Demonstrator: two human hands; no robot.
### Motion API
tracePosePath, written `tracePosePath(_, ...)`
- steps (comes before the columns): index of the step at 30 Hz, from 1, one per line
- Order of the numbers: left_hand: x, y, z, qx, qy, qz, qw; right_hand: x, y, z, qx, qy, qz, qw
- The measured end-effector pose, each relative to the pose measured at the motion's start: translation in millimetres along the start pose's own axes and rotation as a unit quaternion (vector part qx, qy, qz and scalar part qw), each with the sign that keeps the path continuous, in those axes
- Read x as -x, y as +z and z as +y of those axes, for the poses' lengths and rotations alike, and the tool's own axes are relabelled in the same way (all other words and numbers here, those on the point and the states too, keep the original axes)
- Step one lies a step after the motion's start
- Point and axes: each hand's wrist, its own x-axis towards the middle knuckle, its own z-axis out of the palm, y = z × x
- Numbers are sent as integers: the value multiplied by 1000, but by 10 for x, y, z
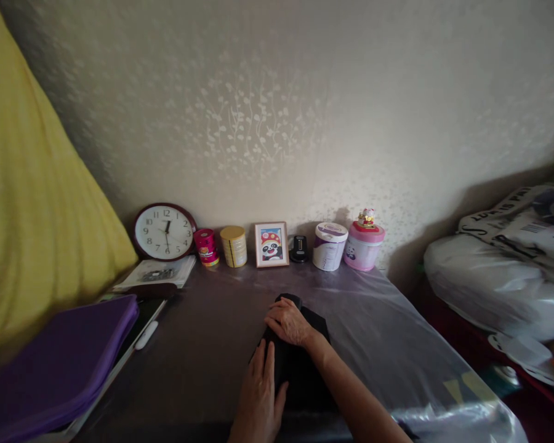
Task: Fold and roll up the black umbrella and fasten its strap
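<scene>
A folded black cloth, perhaps a garment, lies on the table in front of me. My right hand rests on its upper part, palm down, fingers pointing left and slightly bent. Lower down, along the cloth's left edge, my left hand lies with its fingers stretched forward and the thumb apart. Both hands touch the fabric. Part of the cloth is hidden under my right hand and forearm.
Along the wall, the covered table holds a clock, a pink tin, a yellow tin, a framed panda picture, a black device and two tubs. Purple folders lie left; bags sit right.
</scene>
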Motion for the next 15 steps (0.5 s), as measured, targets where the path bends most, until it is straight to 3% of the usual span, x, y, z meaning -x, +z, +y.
tracePosePath(9,-34,-100,44,71,-62,-65,993,-267,27,331,23,143,-3,989)
tracePosePath(15,-36,-90,107,42,-69,-64,995,-201,-63,507,21,261,62,963)
